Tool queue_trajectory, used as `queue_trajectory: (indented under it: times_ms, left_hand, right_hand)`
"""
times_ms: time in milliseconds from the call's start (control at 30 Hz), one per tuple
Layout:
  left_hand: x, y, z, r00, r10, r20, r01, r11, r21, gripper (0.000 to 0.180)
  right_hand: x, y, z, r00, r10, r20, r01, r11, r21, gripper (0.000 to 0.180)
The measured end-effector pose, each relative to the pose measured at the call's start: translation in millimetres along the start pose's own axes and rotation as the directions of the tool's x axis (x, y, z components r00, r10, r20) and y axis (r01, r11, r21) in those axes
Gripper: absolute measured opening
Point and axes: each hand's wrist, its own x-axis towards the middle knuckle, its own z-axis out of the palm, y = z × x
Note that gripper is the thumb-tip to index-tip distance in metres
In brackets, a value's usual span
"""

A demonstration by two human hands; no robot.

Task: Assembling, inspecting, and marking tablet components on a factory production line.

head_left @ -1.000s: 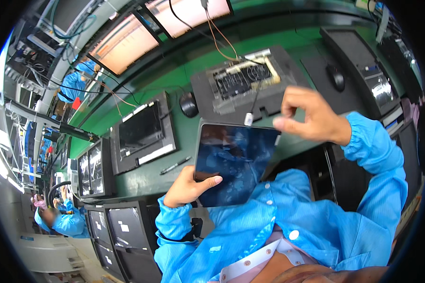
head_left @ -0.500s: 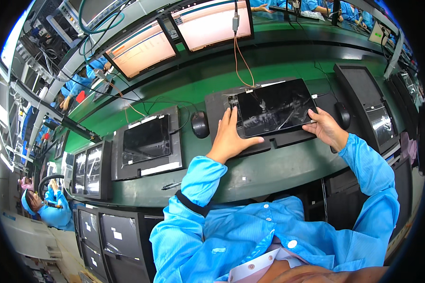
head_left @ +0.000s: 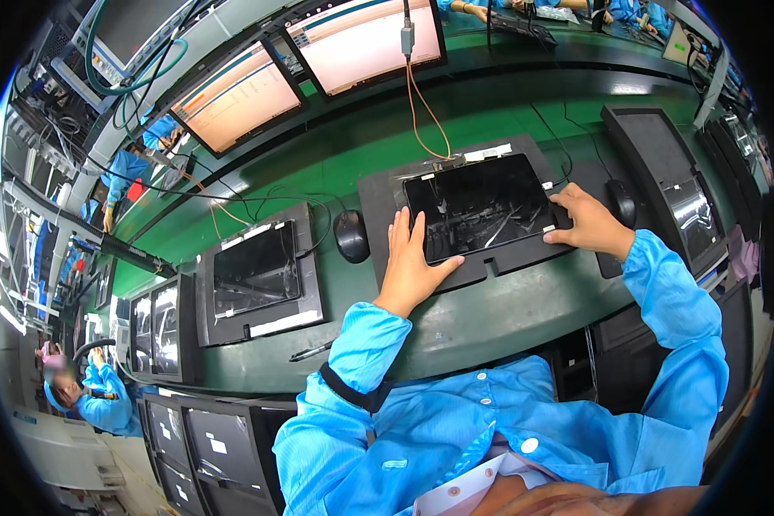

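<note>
A bright blue smock covers both arms, its long sleeves creased, with a dark band around the left cuff [head_left: 353, 391] and white snap buttons.

Glossy glass tablet [head_left: 480, 206], matt tray [head_left: 387, 193]

dark tablet [head_left: 480, 206] in tray | 2 lit monitors [head_left: 365, 39] behind
</note>
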Motion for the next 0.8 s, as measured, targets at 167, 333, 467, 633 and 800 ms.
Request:
queue_trajectory:
  times_ms: [167, 333, 467, 633, 800]
  left_hand:
    - [4.1, -6.5, -0.3, 0.999, 0.025, 0.022, -0.025, 1.0, -0.011, 0.094]
    - [-3.6, -11.9, 5.7, 0.995, 0.077, -0.059, -0.078, 0.997, -0.014, 0.088]
    - [-5.2, -15.0, 17.0, 0.996, 0.081, -0.046, -0.082, 0.997, -0.015, 0.091]
    - [-26.3, 8.8, -6.0, 0.999, 0.0, 0.033, -0.001, 1.0, 0.009, 0.09]
    - [-111.0, 38.8, -45.5, 0.959, 0.217, -0.183, -0.254, 0.944, -0.21, 0.041]
  right_hand:
    - [7.0, -11.0, -0.4, 0.991, 0.125, 0.054, -0.129, 0.99, 0.061, 0.07]
    - [5.0, -11.1, 5.8, 1.0, 0.023, 0.002, -0.022, 0.999, -0.023, 0.073]
    - [2.4, 1.4, 7.5, 0.999, 0.028, 0.028, -0.027, 0.999, -0.038, 0.076]
    - [-1.7, -28.9, -6.0, 0.979, 0.187, 0.084, -0.193, 0.979, 0.064, 0.083]
    - [-7.6, -42.1, -13.9, 0.981, 0.014, -0.193, 0.072, 0.898, 0.434, 0.066]
